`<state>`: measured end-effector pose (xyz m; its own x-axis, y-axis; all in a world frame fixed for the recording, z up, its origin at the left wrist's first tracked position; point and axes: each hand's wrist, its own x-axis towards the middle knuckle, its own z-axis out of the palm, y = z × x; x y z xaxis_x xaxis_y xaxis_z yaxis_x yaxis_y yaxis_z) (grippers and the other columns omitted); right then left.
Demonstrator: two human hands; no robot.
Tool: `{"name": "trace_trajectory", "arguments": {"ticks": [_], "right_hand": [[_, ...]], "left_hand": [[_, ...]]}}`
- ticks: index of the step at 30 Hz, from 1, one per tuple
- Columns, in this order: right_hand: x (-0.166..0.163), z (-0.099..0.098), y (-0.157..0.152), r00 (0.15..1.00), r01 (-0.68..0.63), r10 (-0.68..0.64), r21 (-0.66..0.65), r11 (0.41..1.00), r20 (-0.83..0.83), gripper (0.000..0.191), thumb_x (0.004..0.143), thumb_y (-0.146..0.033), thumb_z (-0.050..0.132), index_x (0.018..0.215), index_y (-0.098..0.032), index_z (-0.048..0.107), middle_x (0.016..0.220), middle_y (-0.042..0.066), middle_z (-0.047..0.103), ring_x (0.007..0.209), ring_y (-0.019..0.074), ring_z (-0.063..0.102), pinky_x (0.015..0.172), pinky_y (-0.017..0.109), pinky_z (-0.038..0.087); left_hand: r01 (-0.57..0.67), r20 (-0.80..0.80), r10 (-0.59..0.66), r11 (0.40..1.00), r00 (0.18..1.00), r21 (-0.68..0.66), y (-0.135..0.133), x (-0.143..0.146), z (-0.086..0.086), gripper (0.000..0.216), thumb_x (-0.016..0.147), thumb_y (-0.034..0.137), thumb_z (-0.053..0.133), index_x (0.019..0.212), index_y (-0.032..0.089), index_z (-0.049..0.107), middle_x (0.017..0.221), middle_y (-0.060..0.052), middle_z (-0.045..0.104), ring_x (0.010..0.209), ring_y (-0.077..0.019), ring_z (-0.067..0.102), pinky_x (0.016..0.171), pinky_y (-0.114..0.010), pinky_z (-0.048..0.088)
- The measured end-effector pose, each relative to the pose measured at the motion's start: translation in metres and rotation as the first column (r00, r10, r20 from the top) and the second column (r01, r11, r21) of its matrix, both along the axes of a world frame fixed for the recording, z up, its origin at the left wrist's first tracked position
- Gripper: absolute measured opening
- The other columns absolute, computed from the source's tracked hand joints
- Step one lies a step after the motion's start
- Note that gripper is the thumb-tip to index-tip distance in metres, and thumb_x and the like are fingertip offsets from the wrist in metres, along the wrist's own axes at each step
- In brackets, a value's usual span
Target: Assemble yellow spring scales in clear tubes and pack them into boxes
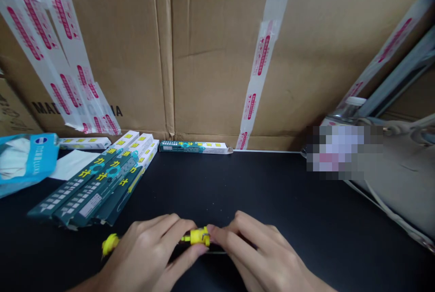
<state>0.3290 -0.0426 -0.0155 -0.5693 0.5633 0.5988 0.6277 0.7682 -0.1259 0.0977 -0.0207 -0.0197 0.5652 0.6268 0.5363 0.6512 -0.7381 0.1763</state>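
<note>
My left hand (149,249) and my right hand (254,251) meet low in the middle of the black table (272,197). Together they pinch a small yellow tool (200,236) between thumbs and fingertips. A thin dark part of it runs under my right hand, mostly hidden. Its other yellow end (110,243) sticks out to the left of my left hand. Both hands are closed on the tool.
Three long dark green and white boxes (98,183) lie side by side at the left, with two more (193,147) (83,142) against the taped cardboard wall (210,56). A blue tissue pack (25,160) sits far left. A clear bottle (346,110) and cables stand at the right.
</note>
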Motion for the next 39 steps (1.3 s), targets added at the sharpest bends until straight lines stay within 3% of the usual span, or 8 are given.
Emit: {"name": "trace_trajectory", "arguments": {"ticks": [6,13,18,22,25,33,39], "right_hand": [[-0.003,0.02,-0.004,0.996,0.019,-0.034,0.167,0.986,0.087,0.048,0.111,-0.013,0.027,0.106,-0.011,0.075,0.07,0.006,0.073,0.06,0.0164,0.069,0.049,0.026,0.054],[-0.004,0.043,-0.01,0.96,0.016,-0.087,0.257,0.966,0.267,0.026,0.102,-0.006,0.054,0.098,-0.014,0.078,0.078,0.004,0.081,0.072,0.0197,0.077,0.059,0.027,0.061],[-0.003,0.037,-0.01,0.966,-0.006,-0.062,0.262,0.965,0.25,0.025,0.102,-0.005,0.054,0.1,-0.012,0.078,0.076,0.004,0.082,0.07,0.0191,0.077,0.057,0.027,0.06],[-0.006,0.025,-0.004,0.993,0.016,-0.047,0.268,0.963,0.11,0.04,0.107,-0.007,0.04,0.096,-0.009,0.078,0.066,0.005,0.077,0.057,0.0174,0.071,0.047,0.028,0.055],[-0.007,0.021,-0.001,0.999,0.004,-0.018,0.267,0.964,0.05,0.043,0.108,-0.007,0.038,0.095,-0.008,0.079,0.067,0.006,0.077,0.056,0.0171,0.071,0.045,0.028,0.054],[-0.006,0.03,-0.01,0.99,0.017,-0.048,0.228,0.974,0.131,0.023,0.101,-0.006,0.059,0.097,-0.015,0.079,0.064,-0.002,0.076,0.056,0.0147,0.068,0.047,0.027,0.053],[-0.006,0.013,-0.001,1.0,-0.001,0.002,0.196,0.981,-0.006,0.032,0.107,-0.011,0.045,0.099,-0.011,0.077,0.07,0.004,0.073,0.064,0.018,0.066,0.051,0.027,0.052]], "left_hand": [[0.019,-0.019,-0.017,0.994,1.0,0.11,0.002,0.003,0.005,0.043,0.111,0.044,0.032,0.099,0.023,0.067,0.08,0.002,0.079,0.062,-0.0183,0.078,0.053,-0.029,0.059],[0.032,-0.052,-0.028,0.995,0.998,0.09,0.003,0.002,0.007,0.05,0.111,0.047,0.028,0.092,0.023,0.068,0.074,0.002,0.077,0.059,-0.0169,0.077,0.054,-0.026,0.059],[0.028,-0.004,-0.028,0.999,1.0,-0.036,0.001,0.001,0.005,0.044,0.109,0.047,0.034,0.086,0.024,0.064,0.072,0.002,0.074,0.06,-0.017,0.076,0.049,-0.024,0.058],[0.049,0.1,-0.039,0.993,0.994,-0.104,0.0,0.0,0.001,0.03,0.106,0.044,0.047,0.09,0.025,0.064,0.078,0.002,0.077,0.069,-0.0149,0.078,0.041,-0.015,0.051],[0.053,0.129,-0.039,0.993,0.991,-0.109,0.001,0.0,0.0,0.026,0.106,0.042,0.05,0.093,0.026,0.065,0.079,0.003,0.077,0.071,-0.0139,0.079,0.045,-0.014,0.053],[0.051,0.128,-0.043,0.997,0.991,-0.059,0.003,0.0,0.006,0.033,0.107,0.049,0.045,0.092,0.028,0.066,0.074,0.008,0.075,0.061,-0.0103,0.076,0.053,-0.015,0.056],[0.025,0.126,-0.02,0.999,0.992,-0.041,0.003,0.001,0.002,0.035,0.107,0.049,0.044,0.088,0.026,0.064,0.072,0.007,0.073,0.059,-0.0101,0.074,0.046,-0.015,0.052]]}}
